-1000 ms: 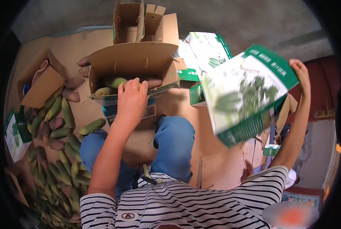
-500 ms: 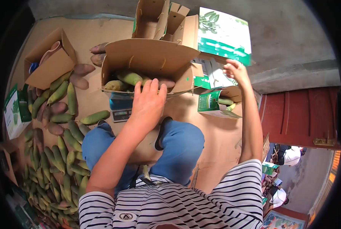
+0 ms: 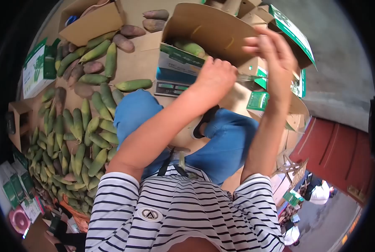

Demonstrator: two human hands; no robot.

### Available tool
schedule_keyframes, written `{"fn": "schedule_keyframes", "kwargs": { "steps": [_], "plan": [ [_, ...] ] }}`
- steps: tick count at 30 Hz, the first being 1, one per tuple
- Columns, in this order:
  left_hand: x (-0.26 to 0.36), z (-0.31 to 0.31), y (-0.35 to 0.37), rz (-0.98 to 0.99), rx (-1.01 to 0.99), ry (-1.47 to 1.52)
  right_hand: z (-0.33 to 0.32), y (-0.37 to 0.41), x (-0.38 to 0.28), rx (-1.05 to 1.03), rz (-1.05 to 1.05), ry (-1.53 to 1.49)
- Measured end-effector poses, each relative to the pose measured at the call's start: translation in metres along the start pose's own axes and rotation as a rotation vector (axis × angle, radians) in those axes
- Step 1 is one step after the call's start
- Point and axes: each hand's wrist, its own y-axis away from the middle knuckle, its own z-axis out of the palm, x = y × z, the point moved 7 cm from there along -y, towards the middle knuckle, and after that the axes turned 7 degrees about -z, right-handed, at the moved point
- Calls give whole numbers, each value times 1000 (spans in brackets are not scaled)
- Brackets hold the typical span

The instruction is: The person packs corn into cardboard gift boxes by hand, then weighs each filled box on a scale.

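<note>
A cardboard box [image 3: 181, 56] with a green printed front sits on a digital scale [image 3: 170, 88], its brown lid flap standing up at the back. Inside shows a green radish [image 3: 190, 47]; the rest of the inside is largely hidden. My left hand [image 3: 217, 80] is closed, with its fingers curled over the front rim near the box's right corner. Beside the right end of the raised flap, my right hand [image 3: 275, 50] has its fingers apart and holds nothing I can see.
Many green radishes [image 3: 80, 126] cover the floor at left, with reddish-purple ones [image 3: 155, 25] behind. An open carton [image 3: 93, 25] stands at back left, a white-green carton [image 3: 38, 69] below it. A small green box [image 3: 258, 101] and a red door [image 3: 330, 147] are at right.
The view has swung right and down. My left hand went from the radishes inside the box to its front right rim. My right hand came in closer to the raised flap.
</note>
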Motion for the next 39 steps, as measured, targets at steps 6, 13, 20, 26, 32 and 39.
{"fn": "schedule_keyframes", "kwargs": {
  "steps": [6,13,20,26,32,39],
  "plan": [
    [-7,-10,2,-24,-89,-91,9,42,38,-72,115,7],
    [-8,-17,4,-29,-98,-4,-305,190,180,987,460,267],
    [-4,-23,2,-2,-92,-51,-456,358,311,978,1394,119],
    [-2,-4,-14,-8,-117,-85,-490,374,354,821,1459,99],
    [7,2,-15,86,-95,-89,-471,461,312,1031,1360,81],
    [12,0,-11,124,-119,-55,-448,609,227,1023,1288,123]
  ]
}}
